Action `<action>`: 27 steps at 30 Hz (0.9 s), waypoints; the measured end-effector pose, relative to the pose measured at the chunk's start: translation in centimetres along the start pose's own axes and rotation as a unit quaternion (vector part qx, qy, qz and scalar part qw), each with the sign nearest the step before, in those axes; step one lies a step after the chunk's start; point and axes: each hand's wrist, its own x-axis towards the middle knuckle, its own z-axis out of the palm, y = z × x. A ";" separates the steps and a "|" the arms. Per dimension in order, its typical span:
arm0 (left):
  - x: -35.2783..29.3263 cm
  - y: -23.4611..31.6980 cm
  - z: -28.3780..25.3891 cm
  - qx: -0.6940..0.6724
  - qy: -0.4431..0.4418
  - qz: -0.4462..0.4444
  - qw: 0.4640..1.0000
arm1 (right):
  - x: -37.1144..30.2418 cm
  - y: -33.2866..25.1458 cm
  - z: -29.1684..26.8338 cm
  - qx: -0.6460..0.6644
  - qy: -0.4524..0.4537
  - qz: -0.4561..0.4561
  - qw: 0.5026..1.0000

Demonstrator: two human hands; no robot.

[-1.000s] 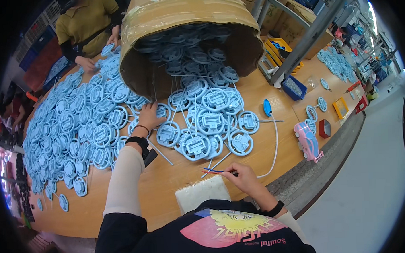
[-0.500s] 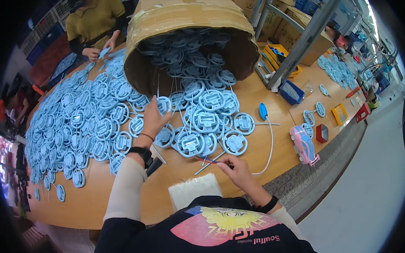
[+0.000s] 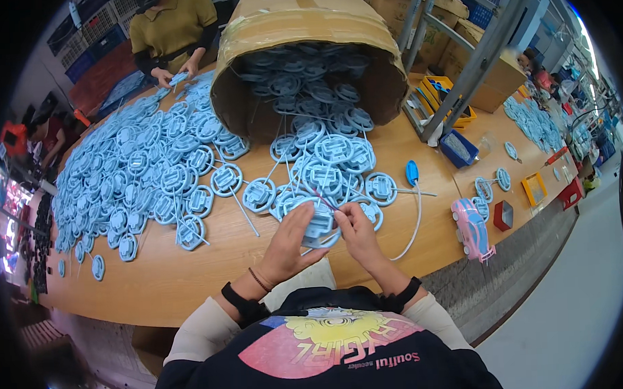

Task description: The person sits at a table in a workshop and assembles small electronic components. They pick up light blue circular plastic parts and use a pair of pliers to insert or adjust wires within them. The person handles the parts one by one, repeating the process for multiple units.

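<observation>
In front of my chest, my left hand (image 3: 284, 242) grips a light blue plastic wheel-shaped part (image 3: 318, 225) by its rim. The part has a round outer ring and a raised block with slots at its middle. Beside it, my right hand (image 3: 357, 234) pinches thin red and dark strands (image 3: 325, 200) that look like wires, held over the part's upper edge. Just beyond my hands lies a heap of similar blue wheel parts (image 3: 334, 150), several with thin pale rods or leads.
A cardboard box (image 3: 306, 30) on its side spills more parts. A large pile of them (image 3: 139, 166) covers the left. Rightward are a blue oval piece on a white cable (image 3: 411, 172), a pink toy car (image 3: 472, 230), a blue bin (image 3: 457, 148) and a metal post (image 3: 468, 65). A co-worker works at far left.
My left hand has drawn back from the heap to my right hand and now has a blue wheel part. The right hand has risen slightly with the strands. The view has shifted a little.
</observation>
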 end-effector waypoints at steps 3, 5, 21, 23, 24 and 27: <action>0.3 0.8 -2.0 0.053 0.055 -0.009 0.997 | 0.4 -0.1 -0.3 0.013 0.041 -0.054 0.998; 0.0 -0.5 -2.1 -0.056 0.079 -0.143 0.985 | 0.1 -1.4 -0.5 -0.012 0.036 -0.046 0.998; -1.5 -3.4 -4.0 -0.429 0.060 -0.379 0.818 | -0.7 -5.2 -1.9 -0.311 -0.062 -0.178 0.932; -1.5 -3.1 -4.0 -0.427 0.069 -0.384 0.816 | -0.7 -5.2 -1.7 -0.339 -0.078 -0.192 0.918; -1.4 -2.9 -4.0 -0.431 0.072 -0.384 0.813 | -0.7 -5.2 -1.7 -0.334 -0.084 -0.185 0.920; -1.3 -2.3 -3.9 -0.439 0.082 -0.384 0.808 | -0.7 -5.1 -1.3 -0.318 -0.101 -0.166 0.928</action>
